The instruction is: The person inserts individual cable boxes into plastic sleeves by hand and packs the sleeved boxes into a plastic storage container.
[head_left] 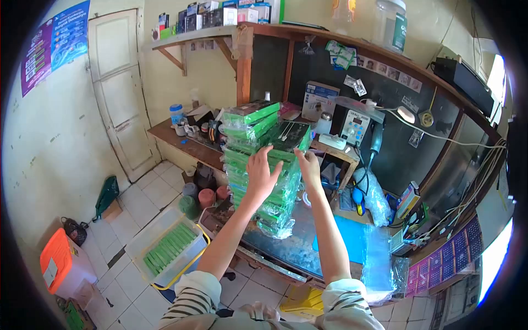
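A tall stack of green boxes (242, 170) in clear plastic wrap stands on the workbench in front of me. Its top box at the right (291, 137) has a dark face with a white cable pictured on it. My left hand (263, 175) touches the near left corner of that box, fingers stretched and thumb apart. At the near right corner, my right hand (308, 168) has its fingers bent around the box's edge. Part of the stack is hidden behind both hands.
A clear bin (132, 250) holding several green packs stands on the floor at left, near an orange-lidded box (55, 258). On the bench's right are a hot-air station (355, 127), a blue mat (341, 239) and plastic sleeves (379, 258). A shelf (330, 34) runs overhead.
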### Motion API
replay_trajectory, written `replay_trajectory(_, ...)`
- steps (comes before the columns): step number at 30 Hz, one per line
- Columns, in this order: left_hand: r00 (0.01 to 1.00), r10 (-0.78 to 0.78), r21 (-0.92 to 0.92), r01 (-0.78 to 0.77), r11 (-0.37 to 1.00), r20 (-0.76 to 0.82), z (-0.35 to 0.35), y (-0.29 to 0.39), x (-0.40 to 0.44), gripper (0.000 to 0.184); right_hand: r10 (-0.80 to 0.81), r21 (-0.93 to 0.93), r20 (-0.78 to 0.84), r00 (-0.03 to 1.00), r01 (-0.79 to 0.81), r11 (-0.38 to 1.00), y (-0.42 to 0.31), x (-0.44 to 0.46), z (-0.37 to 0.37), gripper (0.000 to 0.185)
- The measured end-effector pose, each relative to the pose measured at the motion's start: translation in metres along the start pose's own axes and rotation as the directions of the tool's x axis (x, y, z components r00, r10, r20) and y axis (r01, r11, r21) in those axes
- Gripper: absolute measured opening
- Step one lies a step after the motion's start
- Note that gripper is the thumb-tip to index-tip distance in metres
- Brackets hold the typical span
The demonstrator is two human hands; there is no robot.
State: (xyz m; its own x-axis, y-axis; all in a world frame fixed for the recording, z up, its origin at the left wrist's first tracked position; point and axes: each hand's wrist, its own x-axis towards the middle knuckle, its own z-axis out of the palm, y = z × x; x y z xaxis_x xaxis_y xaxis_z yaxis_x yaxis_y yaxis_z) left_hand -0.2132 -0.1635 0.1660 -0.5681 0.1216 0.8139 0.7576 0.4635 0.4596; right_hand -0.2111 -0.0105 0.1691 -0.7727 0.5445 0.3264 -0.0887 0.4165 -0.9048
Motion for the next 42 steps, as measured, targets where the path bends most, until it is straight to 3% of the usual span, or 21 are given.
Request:
replay_trajectory(3, 0.999, 0.031, -0.112, -0.035, 0.993, -0.043, -0.002, 0.003, -0.004, 0.044, -0.148, -0.071, -0.061, 0.987, 0.144, 0.987, -0.002, -0.011, -0.007, 0.052)
replay_trajectory(5, 0.997, -0.071, -0.298, 0.073, 0.952, 0.015, -0.006, 0.01, -0.009, 0.042, -0.134, -0.027, -0.02, 0.991, 0.134, 0.991, 0.002, -0.015, -0.012, 0.046)
replay_trajectory(8, 0.995, -0.099, -0.392, 0.091, 0.915, -0.001, -0.014, 0.026, -0.019, 0.037, -0.141, 0.187, -0.183, 0.973, 0.175, 0.967, -0.002, -0.039, -0.014, 0.032)
replay_trajectory(9, 0.995, -0.09, -0.444, 0.067, 0.893, -0.031, -0.016, 0.03, -0.024, 0.035, -0.134, 0.177, -0.198, 0.971, 0.17, 0.969, -0.012, -0.052, -0.022, 0.032)
replay_trajectory(11, 0.995, -0.097, -0.477, 0.075, 0.875, -0.022, -0.016, 0.038, -0.034, 0.033, -0.147, 0.447, -0.114, 0.983, 0.183, 0.875, -0.033, -0.077, -0.039, 0.026)
replay_trajectory(14, 0.994, -0.103, -0.674, 0.101, 0.732, 0.037, -0.012, 0.046, -0.05, 0.033, -0.112, 0.483, -0.121, 0.986, 0.157, 0.861, -0.025, -0.103, -0.056, 0.024)
replay_trajectory(15, 0.978, -0.17, -0.798, 0.197, 0.57, 0.119, -0.01, 0.051, -0.056, 0.036, -0.111, 0.48, -0.152, 0.982, 0.172, 0.86, -0.018, -0.111, -0.061, 0.025)
replay_trajectory(17, 0.964, -0.21, -0.864, 0.242, 0.442, 0.162, -0.002, 0.053, -0.067, 0.042, -0.142, 0.418, -0.177, 0.974, 0.205, 0.885, -0.001, -0.128, -0.072, 0.026)
replay_trajectory(18, 0.963, -0.199, -0.871, 0.252, 0.422, 0.182, -0.003, 0.056, -0.067, 0.042, -0.116, 0.443, -0.147, 0.982, 0.17, 0.88, 0.003, -0.138, -0.077, 0.026)
replay_trajectory(20, 0.881, -0.173, -0.766, 0.469, 0.439, 0.44, -0.008, 0.059, -0.072, 0.045, -0.056, 0.477, -0.065, 0.996, 0.08, 0.875, 0.021, -0.158, -0.089, 0.029)
replay_trajectory(21, 0.868, -0.162, -0.764, 0.491, 0.418, 0.469, -0.001, 0.057, -0.079, 0.045, -0.047, 0.464, -0.077, 0.996, 0.078, 0.882, 0.031, -0.168, -0.093, 0.029)
replay_trajectory(23, 0.711, -0.095, -0.673, 0.694, 0.258, 0.697, 0.03, 0.047, -0.103, 0.054, 0.002, 0.392, -0.102, 0.995, 0.038, 0.919, 0.062, -0.184, -0.097, 0.029)
replay_trajectory(24, 0.743, -0.094, -0.726, 0.668, 0.162, 0.663, 0.049, 0.045, -0.12, 0.051, 0.023, 0.357, -0.142, 0.99, 0.03, 0.934, 0.072, -0.193, -0.1, 0.029)
replay_trajectory(25, 0.676, -0.077, -0.662, 0.735, 0.147, 0.733, 0.041, 0.053, -0.121, 0.049, 0.053, 0.276, -0.154, 0.987, -0.008, 0.961, 0.08, -0.201, -0.104, 0.032)
replay_trajectory(27, 0.638, -0.084, -0.625, 0.769, 0.133, 0.766, 0.054, 0.056, -0.145, 0.048, -0.066, 0.023, -0.273, 0.96, 0.075, 0.997, 0.085, -0.219, -0.11, 0.034)
replay_trajectory(31, 0.523, -0.095, -0.523, 0.852, 0.021, 0.847, 0.07, 0.062, -0.183, 0.052, -0.039, 0.251, -0.258, 0.965, 0.106, 0.962, 0.117, -0.23, -0.124, 0.037)
replay_trajectory(34, 0.486, -0.122, -0.486, 0.874, 0.03, 0.866, 0.082, 0.063, -0.202, 0.053, 0.243, 0.533, -0.054, 0.968, -0.178, 0.827, 0.124, -0.238, -0.132, 0.037)
replay_trajectory(37, 0.542, -0.174, -0.532, 0.841, 0.1, 0.822, 0.096, 0.066, -0.211, 0.056, 0.295, 0.436, -0.066, 0.953, -0.238, 0.868, 0.142, -0.236, -0.137, 0.037)
replay_trajectory(38, 0.551, -0.188, -0.541, 0.834, 0.106, 0.813, 0.101, 0.068, -0.212, 0.056, 0.181, 0.393, -0.115, 0.977, -0.122, 0.911, 0.156, -0.234, -0.137, 0.037)
replay_trajectory(40, 0.501, -0.275, -0.545, 0.831, -0.11, 0.82, 0.107, 0.075, -0.218, 0.058, 0.164, 0.337, -0.045, 0.985, -0.14, 0.931, 0.149, -0.234, -0.147, 0.034)
replay_trajectory(42, 0.556, -0.319, -0.608, 0.789, -0.089, 0.768, 0.117, 0.079, -0.219, 0.058, 0.259, 0.153, 0.093, 0.961, -0.271, 0.95, 0.191, -0.238, -0.159, 0.022)
